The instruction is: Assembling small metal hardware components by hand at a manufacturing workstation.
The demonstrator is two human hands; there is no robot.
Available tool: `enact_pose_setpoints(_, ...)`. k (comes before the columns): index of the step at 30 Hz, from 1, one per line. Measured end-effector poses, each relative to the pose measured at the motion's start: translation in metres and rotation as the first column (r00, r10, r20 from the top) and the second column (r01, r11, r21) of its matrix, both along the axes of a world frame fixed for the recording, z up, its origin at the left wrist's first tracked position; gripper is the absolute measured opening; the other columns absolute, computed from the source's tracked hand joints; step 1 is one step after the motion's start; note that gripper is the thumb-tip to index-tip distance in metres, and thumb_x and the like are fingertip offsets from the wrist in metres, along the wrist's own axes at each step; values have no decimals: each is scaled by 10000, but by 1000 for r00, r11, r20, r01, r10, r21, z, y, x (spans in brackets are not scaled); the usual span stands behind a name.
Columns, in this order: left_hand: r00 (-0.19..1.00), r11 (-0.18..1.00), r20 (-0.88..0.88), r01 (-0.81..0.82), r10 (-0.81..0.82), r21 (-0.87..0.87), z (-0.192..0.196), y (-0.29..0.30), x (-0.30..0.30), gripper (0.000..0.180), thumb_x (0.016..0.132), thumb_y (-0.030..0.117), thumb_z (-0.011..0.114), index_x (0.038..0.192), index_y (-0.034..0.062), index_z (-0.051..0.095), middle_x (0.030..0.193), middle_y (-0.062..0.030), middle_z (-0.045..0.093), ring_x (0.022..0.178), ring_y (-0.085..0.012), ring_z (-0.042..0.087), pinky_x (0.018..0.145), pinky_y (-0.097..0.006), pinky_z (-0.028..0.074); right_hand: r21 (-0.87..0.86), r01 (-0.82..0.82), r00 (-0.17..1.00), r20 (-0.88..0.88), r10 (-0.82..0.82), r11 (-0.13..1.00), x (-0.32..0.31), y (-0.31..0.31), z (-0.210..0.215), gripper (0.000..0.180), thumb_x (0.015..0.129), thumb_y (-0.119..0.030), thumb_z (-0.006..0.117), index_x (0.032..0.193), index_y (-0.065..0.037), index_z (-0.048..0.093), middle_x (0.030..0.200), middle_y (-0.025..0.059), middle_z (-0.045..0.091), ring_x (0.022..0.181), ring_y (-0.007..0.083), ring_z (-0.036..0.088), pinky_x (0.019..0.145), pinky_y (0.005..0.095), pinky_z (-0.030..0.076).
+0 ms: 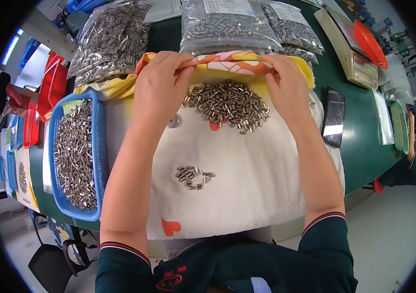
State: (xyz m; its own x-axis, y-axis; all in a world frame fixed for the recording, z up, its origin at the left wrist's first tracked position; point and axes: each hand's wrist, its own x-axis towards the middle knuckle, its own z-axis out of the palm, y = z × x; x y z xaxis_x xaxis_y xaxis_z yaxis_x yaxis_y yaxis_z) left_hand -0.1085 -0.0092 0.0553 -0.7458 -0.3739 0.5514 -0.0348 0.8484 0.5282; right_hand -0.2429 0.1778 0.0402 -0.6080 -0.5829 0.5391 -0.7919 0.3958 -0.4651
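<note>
Both my arms reach to the far side of a white cloth [237,171] spread on the table. My left hand [161,80] pinches the rolled edge of a yellow and orange patterned cloth [232,62]. At the other end of that roll, my right hand [286,80] is closed on the same edge. Just below the roll, between my hands, lies a heap of small metal cylinders [230,102]. Nearer to me is a small loose group of the same metal pieces [193,177]. A round metal object [173,121] shows partly beside my left wrist.
A blue basket [99,156] full of metal pieces stands at the left. Plastic bags of metal parts [227,29] line the back. To the right lie a dark phone [333,117], a scale [362,68] and a red tray [370,44]. Another person's arm [411,134] shows at far right.
</note>
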Motion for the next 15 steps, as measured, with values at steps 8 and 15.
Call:
enact_pose_setpoints(8, 999, 1000, 38, -5, 5, -7, -2, -1, 0, 233, 772, 82, 563, 1000, 32, 570, 930, -107, 584, 800, -253, 586, 704, -304, 465, 58, -120, 976, 187, 108, 991, 40, 23, 21, 314, 754, -64, 557, 1068, -77, 539, 1037, 78, 540, 742, 209, 575, 685, 309, 451)
enact_pose_setpoints(15, 994, 988, 5, -107, 107, 108, 10, -2, 45, 188, 757, 156, 581, 927, 84, 610, 896, -72, 599, 731, -261, 583, 654, -346, 464, 144, -305, 945, 167, 281, 941, 60, -6, 10, 200, 760, -94, 542, 949, -57, 594, 934, 104, 583, 839, 261, 557, 731, 338, 445)
